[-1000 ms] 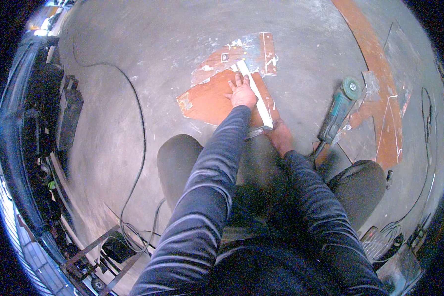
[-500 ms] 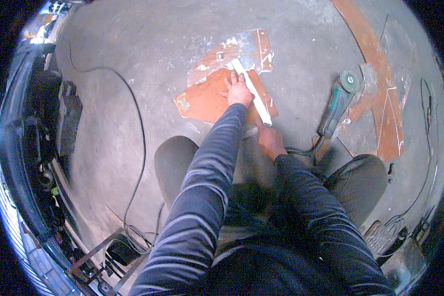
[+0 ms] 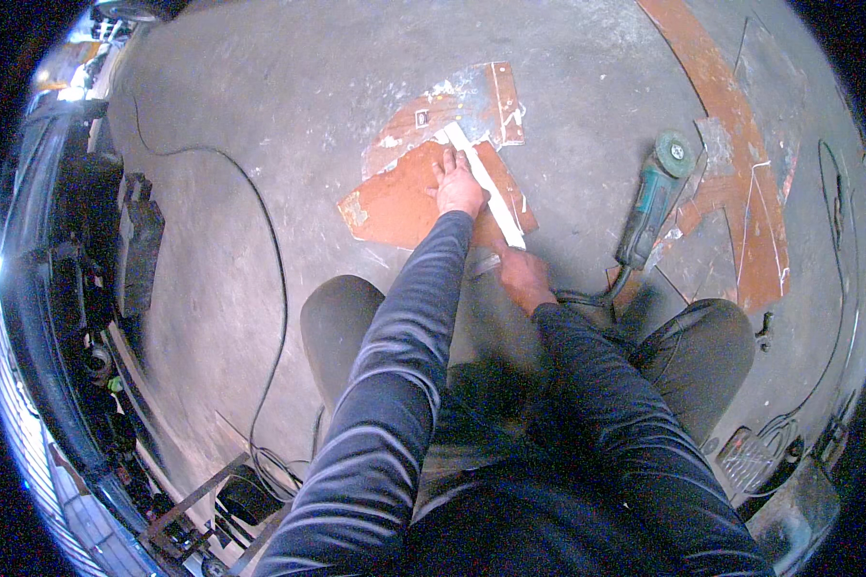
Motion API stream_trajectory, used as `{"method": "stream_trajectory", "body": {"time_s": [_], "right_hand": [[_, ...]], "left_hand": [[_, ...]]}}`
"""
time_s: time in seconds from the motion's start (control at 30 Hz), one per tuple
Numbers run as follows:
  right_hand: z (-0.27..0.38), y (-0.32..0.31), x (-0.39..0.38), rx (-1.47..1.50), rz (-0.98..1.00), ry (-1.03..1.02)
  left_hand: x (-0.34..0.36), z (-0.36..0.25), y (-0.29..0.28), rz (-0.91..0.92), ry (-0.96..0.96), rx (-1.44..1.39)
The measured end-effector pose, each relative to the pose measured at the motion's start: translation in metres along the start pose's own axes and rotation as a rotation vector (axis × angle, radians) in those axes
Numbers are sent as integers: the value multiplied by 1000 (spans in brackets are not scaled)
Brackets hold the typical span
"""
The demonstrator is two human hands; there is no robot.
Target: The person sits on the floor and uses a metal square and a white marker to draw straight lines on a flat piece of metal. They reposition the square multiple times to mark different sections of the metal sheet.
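Observation:
My left hand (image 3: 458,188) lies with fingers apart on a rust-orange sheet piece (image 3: 385,202), pressed beside a long white straight strip (image 3: 499,204) that runs diagonally across it. Below the strip's lower end, my right hand (image 3: 523,279) is closed at the sheet's near edge; what its fingers hold is hidden. A second, paint-stained sheet piece (image 3: 399,130) lies just beyond the orange one. Right of my hands, a teal angle grinder (image 3: 651,210) rests on the floor, disc at the far end, its cord trailing toward me.
Long orange sheet strips and offcuts (image 3: 751,240) lie along the right. A dark bulky object like a vehicle part (image 3: 43,288) fills the left edge, with a metal frame (image 3: 188,495) at lower left. Cables (image 3: 277,250) snake over the concrete floor (image 3: 260,77), and a coil (image 3: 770,433) sits at lower right.
My right hand has shifted leftward and a little toward me along the sheet's near edge. My left hand has stayed on the sheet beside the white strip.

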State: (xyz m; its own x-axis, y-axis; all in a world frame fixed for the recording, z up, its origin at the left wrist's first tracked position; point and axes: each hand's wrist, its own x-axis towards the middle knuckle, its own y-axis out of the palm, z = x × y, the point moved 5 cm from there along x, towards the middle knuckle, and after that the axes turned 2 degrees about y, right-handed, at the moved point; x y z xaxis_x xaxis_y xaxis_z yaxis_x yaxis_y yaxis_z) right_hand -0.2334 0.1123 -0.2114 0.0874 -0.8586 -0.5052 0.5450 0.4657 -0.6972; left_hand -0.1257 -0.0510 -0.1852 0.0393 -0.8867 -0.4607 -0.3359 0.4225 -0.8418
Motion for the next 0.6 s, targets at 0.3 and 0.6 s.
{"method": "stream_trajectory", "body": {"time_s": [0.3, 0.6], "right_hand": [[4, -4, -4, 20, 0, 5], [6, -2, -3, 25, 1, -2]], "left_hand": [[3, 2, 4, 0, 16, 1], [10, 8, 8, -68, 56, 14]]}}
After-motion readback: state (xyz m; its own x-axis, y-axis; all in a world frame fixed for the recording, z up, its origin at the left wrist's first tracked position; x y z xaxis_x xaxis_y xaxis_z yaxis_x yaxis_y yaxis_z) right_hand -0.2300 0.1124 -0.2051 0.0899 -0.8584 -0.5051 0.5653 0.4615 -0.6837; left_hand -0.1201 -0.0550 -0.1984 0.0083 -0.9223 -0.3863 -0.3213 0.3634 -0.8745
